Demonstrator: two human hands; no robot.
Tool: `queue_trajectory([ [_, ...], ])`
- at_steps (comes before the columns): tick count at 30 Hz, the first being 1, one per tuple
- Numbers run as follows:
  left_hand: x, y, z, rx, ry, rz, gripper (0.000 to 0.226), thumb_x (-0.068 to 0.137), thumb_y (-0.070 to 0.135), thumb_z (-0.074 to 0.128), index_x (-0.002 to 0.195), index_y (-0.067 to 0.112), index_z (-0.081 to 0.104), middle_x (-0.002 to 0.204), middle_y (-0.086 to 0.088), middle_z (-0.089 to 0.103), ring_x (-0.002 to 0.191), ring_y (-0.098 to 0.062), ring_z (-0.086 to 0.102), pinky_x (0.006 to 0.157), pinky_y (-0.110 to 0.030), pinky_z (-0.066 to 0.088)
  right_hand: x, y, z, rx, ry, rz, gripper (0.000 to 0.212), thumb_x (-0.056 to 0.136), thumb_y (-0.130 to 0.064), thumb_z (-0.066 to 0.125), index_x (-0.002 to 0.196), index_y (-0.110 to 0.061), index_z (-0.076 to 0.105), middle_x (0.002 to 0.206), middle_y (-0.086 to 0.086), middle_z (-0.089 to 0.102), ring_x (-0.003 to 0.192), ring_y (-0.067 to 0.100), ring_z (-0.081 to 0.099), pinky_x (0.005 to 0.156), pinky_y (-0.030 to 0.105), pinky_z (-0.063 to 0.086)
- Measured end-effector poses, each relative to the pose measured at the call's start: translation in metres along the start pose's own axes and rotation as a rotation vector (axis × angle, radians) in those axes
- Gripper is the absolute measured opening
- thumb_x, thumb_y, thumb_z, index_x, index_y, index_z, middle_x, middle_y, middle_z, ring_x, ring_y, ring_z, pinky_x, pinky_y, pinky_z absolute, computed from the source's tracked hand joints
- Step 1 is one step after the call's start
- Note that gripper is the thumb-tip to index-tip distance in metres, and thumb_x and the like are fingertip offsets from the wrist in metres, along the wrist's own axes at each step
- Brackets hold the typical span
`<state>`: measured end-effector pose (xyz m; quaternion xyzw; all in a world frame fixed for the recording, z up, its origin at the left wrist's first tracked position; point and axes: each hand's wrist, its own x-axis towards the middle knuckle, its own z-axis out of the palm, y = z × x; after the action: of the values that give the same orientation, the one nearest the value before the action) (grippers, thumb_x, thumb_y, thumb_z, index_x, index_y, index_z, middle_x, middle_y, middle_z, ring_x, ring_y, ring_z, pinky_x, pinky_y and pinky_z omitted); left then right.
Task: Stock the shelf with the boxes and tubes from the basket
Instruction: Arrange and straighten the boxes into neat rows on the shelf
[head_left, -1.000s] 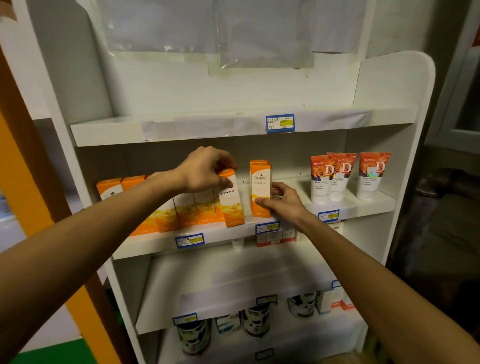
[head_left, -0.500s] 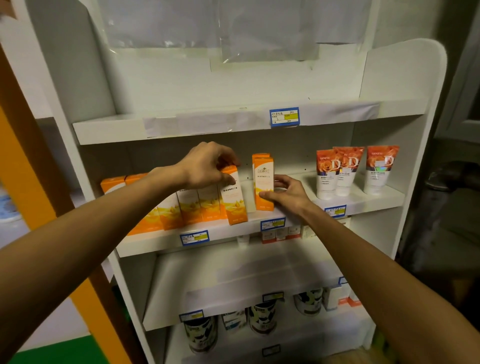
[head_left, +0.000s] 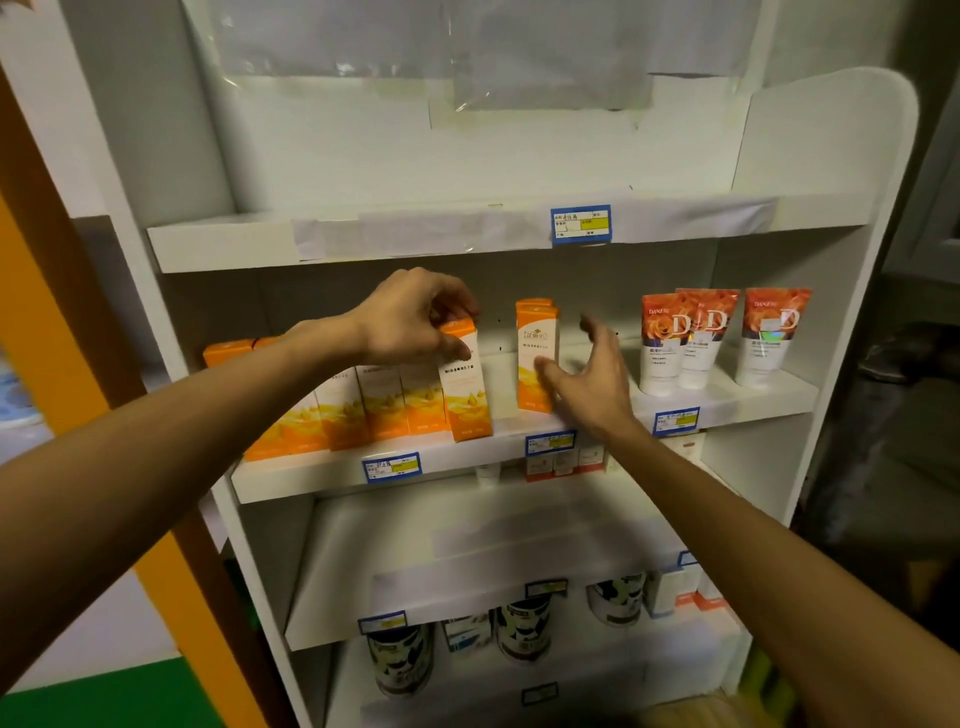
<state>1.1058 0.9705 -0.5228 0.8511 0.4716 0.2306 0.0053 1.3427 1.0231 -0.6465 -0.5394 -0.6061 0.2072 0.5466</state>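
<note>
A row of orange and white boxes (head_left: 374, 405) stands on the second shelf (head_left: 467, 457) of a white shelf unit. My left hand (head_left: 410, 317) pinches the top of the rightmost box in that row (head_left: 465, 384), which tilts slightly. A little to the right, an upright orange box (head_left: 535, 358) stands with another just behind it. My right hand (head_left: 592, 374) is beside it with fingers spread, its thumb close to the box's lower front, gripping nothing. Three orange and white tubes (head_left: 717, 338) stand cap-down at the shelf's right end. The basket is out of view.
The top shelf (head_left: 467, 234) holds nothing but a price label (head_left: 580, 223). The third shelf (head_left: 467, 561) looks bare, with small boxes (head_left: 561, 462) at its back. Black and white cans (head_left: 522, 629) stand on the bottom shelf. An orange post (head_left: 171, 597) rises at left.
My right hand has let go of the upright orange box and opened, drawing back to its right. My left hand stays on the tilted box.
</note>
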Motion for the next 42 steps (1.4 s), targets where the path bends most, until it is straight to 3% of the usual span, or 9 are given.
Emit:
queue_trajectory([
  [5, -0.006, 0.000, -0.007, -0.042, 0.014, -0.021, 0.052, 0.073, 0.022, 0.087, 0.120, 0.017, 0.066, 0.113, 0.004, 0.069, 0.103, -0.010, 0.065, 0.091, -0.034, 0.057, -0.032, -0.030, -0.003, -0.146, 0.279, -0.472, 0.053, 0.090, -0.020, 0.067, 0.139, -0.016, 0.049, 0.136, 0.004, 0.053, 0.117, 0.015, 0.055, 0.096, 0.027, 0.047],
  [11, -0.015, -0.005, -0.006, 0.017, -0.005, -0.018, 0.053, 0.073, 0.025, 0.087, 0.121, 0.019, 0.064, 0.114, 0.003, 0.069, 0.103, -0.012, 0.065, 0.090, -0.037, 0.057, -0.052, -0.024, 0.028, -0.057, -0.226, -0.157, 0.047, 0.092, -0.027, 0.069, 0.136, -0.026, 0.053, 0.128, -0.002, 0.061, 0.090, 0.010, 0.064, 0.089, 0.037, 0.058],
  [15, -0.016, -0.005, -0.007, 0.035, -0.006, -0.015, 0.052, 0.073, 0.027, 0.087, 0.120, 0.019, 0.065, 0.114, 0.003, 0.070, 0.103, -0.013, 0.066, 0.089, -0.037, 0.058, -0.049, -0.021, 0.048, 0.003, -0.344, -0.028, 0.063, 0.088, -0.033, 0.074, 0.143, -0.022, 0.045, 0.142, 0.000, 0.055, 0.124, 0.016, 0.055, 0.103, 0.040, 0.050],
  [18, -0.014, -0.005, -0.006, 0.033, 0.003, -0.010, 0.052, 0.073, 0.028, 0.087, 0.119, 0.020, 0.065, 0.113, 0.004, 0.070, 0.102, -0.013, 0.066, 0.089, -0.036, 0.058, -0.040, -0.024, 0.055, 0.006, -0.388, -0.051, 0.062, 0.088, -0.030, 0.074, 0.142, -0.018, 0.047, 0.137, -0.001, 0.060, 0.126, 0.014, 0.055, 0.105, 0.039, 0.049],
  [23, -0.010, -0.006, -0.006, 0.054, -0.009, 0.004, 0.049, 0.075, 0.029, 0.086, 0.119, 0.021, 0.066, 0.113, 0.004, 0.069, 0.101, -0.013, 0.066, 0.089, -0.036, 0.058, -0.031, -0.027, 0.056, -0.014, -0.425, -0.073, 0.047, 0.090, -0.017, 0.073, 0.134, -0.018, 0.056, 0.122, 0.001, 0.068, 0.090, 0.010, 0.067, 0.065, 0.023, 0.060],
  [26, -0.008, -0.007, -0.005, 0.052, 0.001, 0.004, 0.048, 0.075, 0.029, 0.086, 0.118, 0.022, 0.067, 0.113, 0.005, 0.069, 0.102, -0.013, 0.065, 0.089, -0.036, 0.058, -0.028, -0.025, 0.057, -0.001, -0.350, -0.053, 0.046, 0.090, -0.014, 0.073, 0.133, -0.017, 0.057, 0.117, 0.001, 0.069, 0.079, 0.014, 0.068, 0.058, 0.024, 0.058],
  [31, -0.002, -0.005, -0.002, 0.051, 0.010, 0.010, 0.047, 0.077, 0.027, 0.084, 0.120, 0.020, 0.067, 0.115, 0.003, 0.070, 0.102, -0.013, 0.065, 0.090, -0.032, 0.057, -0.029, -0.021, 0.067, 0.005, -0.266, -0.017, 0.041, 0.091, -0.014, 0.071, 0.130, -0.018, 0.060, 0.115, 0.000, 0.072, 0.096, 0.022, 0.070, 0.084, 0.045, 0.061],
  [35, 0.003, -0.006, 0.002, 0.050, 0.017, 0.001, 0.047, 0.077, 0.027, 0.084, 0.120, 0.020, 0.066, 0.116, 0.001, 0.069, 0.103, -0.014, 0.065, 0.090, -0.033, 0.057, -0.032, -0.023, 0.062, -0.014, -0.299, 0.012, 0.046, 0.094, -0.006, 0.064, 0.138, -0.014, 0.054, 0.124, 0.004, 0.069, 0.116, 0.019, 0.061, 0.104, 0.045, 0.051],
  [42, 0.011, -0.005, 0.009, 0.050, 0.021, -0.007, 0.046, 0.078, 0.026, 0.083, 0.120, 0.020, 0.067, 0.117, 0.002, 0.069, 0.104, -0.015, 0.064, 0.091, -0.036, 0.057, -0.048, -0.019, 0.041, -0.074, -0.212, 0.026, 0.048, 0.093, -0.010, 0.062, 0.140, -0.017, 0.054, 0.133, 0.002, 0.064, 0.121, 0.022, 0.060, 0.106, 0.044, 0.049],
])
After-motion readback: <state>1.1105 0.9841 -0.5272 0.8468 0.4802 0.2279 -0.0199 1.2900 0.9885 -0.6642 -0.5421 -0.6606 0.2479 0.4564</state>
